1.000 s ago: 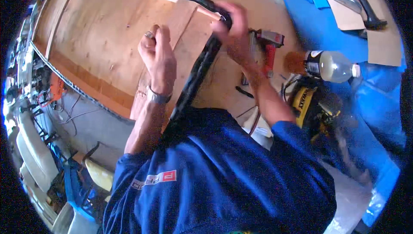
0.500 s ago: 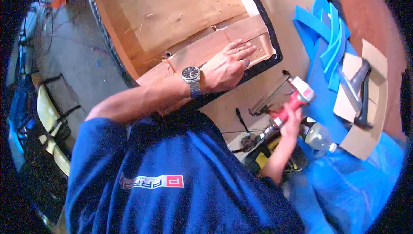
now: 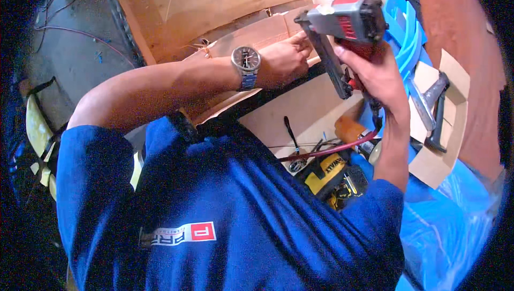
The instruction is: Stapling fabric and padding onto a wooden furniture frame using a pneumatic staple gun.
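My left hand (image 3: 281, 65), below a metal wristwatch (image 3: 246, 59), holds a brown cardboard strip (image 3: 270, 29) down on the corner of a wooden frame (image 3: 140, 18). Its fingers are bent and close together, their tips partly hidden. In my right hand (image 3: 377, 74) is a grey and red pneumatic staple gun (image 3: 345, 27), gripped by its handle. The gun's nose points left, close above the frame's corner and beside my left fingers. I cannot tell whether the nose touches the strip. A red air hose (image 3: 342, 148) hangs below the gun.
Blue foam strips (image 3: 409, 44) lie at the far right. Nearer, a hammer (image 3: 438, 111) rests on a cardboard piece (image 3: 455, 87). A yellow and black power tool (image 3: 326, 176) sits below the frame, and blue plastic sheeting (image 3: 455, 210) covers the lower right.
My right hand has brought the staple gun up and left to the frame's corner. My left hand stays on the cardboard strip, its fingers now bent instead of flat.
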A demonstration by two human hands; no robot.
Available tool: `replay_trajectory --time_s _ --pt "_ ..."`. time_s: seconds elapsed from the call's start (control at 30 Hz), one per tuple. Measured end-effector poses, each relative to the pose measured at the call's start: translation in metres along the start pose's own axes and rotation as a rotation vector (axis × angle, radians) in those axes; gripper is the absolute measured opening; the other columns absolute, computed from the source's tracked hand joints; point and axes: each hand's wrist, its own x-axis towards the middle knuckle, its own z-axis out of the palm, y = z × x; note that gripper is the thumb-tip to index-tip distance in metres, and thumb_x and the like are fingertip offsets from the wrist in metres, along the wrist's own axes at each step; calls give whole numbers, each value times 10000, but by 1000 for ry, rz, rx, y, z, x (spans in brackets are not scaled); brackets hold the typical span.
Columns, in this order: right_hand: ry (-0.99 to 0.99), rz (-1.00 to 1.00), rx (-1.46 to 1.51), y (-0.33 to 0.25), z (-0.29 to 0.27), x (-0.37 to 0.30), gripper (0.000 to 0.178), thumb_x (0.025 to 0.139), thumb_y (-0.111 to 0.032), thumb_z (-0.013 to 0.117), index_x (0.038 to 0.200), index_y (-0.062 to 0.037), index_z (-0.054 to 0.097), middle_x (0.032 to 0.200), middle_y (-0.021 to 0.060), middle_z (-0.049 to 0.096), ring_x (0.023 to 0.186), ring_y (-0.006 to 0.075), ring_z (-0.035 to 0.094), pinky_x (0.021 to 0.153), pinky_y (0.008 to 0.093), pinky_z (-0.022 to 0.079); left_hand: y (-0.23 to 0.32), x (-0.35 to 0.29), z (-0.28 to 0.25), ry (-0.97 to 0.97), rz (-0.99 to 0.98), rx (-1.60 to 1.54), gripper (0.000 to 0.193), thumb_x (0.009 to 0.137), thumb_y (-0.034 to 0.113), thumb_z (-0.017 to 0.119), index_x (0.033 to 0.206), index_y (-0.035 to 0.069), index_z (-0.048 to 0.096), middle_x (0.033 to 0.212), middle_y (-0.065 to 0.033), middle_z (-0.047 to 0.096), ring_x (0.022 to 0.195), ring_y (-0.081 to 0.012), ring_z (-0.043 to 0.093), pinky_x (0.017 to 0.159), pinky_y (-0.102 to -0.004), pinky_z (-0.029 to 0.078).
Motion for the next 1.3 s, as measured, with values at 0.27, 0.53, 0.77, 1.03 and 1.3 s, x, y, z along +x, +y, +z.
replay_trajectory --time_s 0.27,0.53,0.77,1.03,1.3 --pt "-161 35 -103 0 6 4 272 798 -114 676 1026 31 643 899 97 693 706 149 610 659 265 495 1 -2 1 31 -19 119 181 830 134 500 903 59 647 887 -129 655 855 -249 597 801 -384 434" --pt "-77 0 -84 -7 5 -5 261 814 -120 663 1036 15 648 894 84 691 695 140 600 645 262 490 -4 1 -6 -158 -180 -225 170 825 127 506 894 46 638 947 -133 640 820 -243 606 766 -355 462" --pt "137 295 -81 -17 -12 -26 257 821 -129 659 1044 -3 653 909 86 693 727 143 610 664 269 494 -45 -17 -55 307 -325 -637 176 771 128 545 910 57 627 967 -70 594 851 -250 570 785 -398 444" --pt "53 93 -24 -1 26 -6 260 810 -124 667 1044 -12 659 880 97 689 698 140 603 634 254 486 -90 -26 -36 355 -338 -40 100 785 185 589 804 89 607 849 -61 565 779 -253 552 712 -364 446" --pt "221 289 138 -11 7 -36 233 823 -168 679 1001 -33 611 657 34 590 454 77 476 387 213 367 -98 -48 -58 279 -463 -136 109 790 144 587 866 72 620 828 -60 568 776 -263 555 725 -361 451"
